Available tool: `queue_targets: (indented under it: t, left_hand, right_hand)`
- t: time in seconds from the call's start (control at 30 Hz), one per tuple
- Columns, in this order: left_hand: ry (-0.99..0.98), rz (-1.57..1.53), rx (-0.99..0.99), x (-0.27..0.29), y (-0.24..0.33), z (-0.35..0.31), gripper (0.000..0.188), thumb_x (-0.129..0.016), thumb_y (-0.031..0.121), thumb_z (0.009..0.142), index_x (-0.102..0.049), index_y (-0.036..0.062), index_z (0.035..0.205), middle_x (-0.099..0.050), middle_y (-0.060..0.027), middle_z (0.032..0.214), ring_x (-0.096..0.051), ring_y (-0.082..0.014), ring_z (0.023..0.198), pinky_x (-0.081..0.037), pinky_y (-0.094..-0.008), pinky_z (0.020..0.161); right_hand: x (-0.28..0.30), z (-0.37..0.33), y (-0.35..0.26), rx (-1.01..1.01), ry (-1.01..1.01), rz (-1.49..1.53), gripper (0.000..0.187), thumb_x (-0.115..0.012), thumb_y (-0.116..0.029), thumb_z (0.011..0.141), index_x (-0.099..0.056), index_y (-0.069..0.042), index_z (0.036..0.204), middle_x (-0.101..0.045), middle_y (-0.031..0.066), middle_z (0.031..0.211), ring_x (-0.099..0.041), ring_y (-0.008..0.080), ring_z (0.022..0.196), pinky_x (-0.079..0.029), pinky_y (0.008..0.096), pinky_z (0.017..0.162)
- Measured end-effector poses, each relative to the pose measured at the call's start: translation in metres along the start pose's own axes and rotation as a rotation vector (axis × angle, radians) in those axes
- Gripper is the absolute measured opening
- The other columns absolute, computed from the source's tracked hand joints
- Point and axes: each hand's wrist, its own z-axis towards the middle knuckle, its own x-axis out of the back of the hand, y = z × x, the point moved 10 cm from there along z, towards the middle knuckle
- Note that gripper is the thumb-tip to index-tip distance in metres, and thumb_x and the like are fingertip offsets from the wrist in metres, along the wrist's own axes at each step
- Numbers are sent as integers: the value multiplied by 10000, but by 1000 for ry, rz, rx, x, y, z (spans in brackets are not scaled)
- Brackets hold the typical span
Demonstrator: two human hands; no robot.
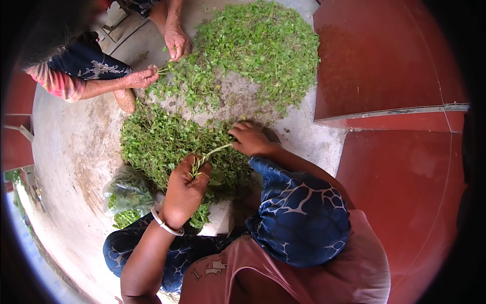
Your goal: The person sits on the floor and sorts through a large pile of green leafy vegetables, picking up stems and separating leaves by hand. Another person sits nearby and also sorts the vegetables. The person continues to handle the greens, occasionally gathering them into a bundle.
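Note:
My left hand, with a white bracelet at the wrist, is closed around a small bunch of leafy green stems. One pale stem stretches from that bunch to my right hand, whose fingertips pinch its far end. Both hands are above the near edge of a heap of leafy greens lying on the floor. Roots and leaf tips inside my left fist are hidden.
A wider spread of greens lies farther off. Across from me a co-worker's hands hold thin stems. A clear plastic bag of greens rests by my left knee. Red panels stand on the right, beside the concrete floor.

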Motion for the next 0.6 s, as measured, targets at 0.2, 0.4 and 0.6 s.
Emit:
queue_targets:
  t: [0.2,0.4,0.6]
  left_hand:
    - [6,0,-4,-4,1,2,102,-544,99,895,-520,1,884,-441,-54,657,-382,-131,640,-383,-283,593]
    - [-38,76,-1,-7,-3,1,123,-560,108,896,-515,2,855,-438,-102,654,-386,-153,613,-387,-296,586]
    - [-47,150,-48,-12,7,2,100,-560,87,888,-520,4,848,-465,-105,669,-415,-173,591,-388,-295,575]
  right_hand:
    - [50,-8,34,-88,299,164,239,-544,-183,834,-573,-110,1059,-582,116,1023,-585,318,915,-488,422,783]
    - [98,0,118,-328,379,-356,441,-540,-40,748,-524,-170,1169,-550,136,1010,-631,314,791,-519,405,650]
    - [97,34,114,-217,133,-602,330,-499,-74,796,-545,-154,1112,-593,149,976,-654,277,752,-528,391,615]
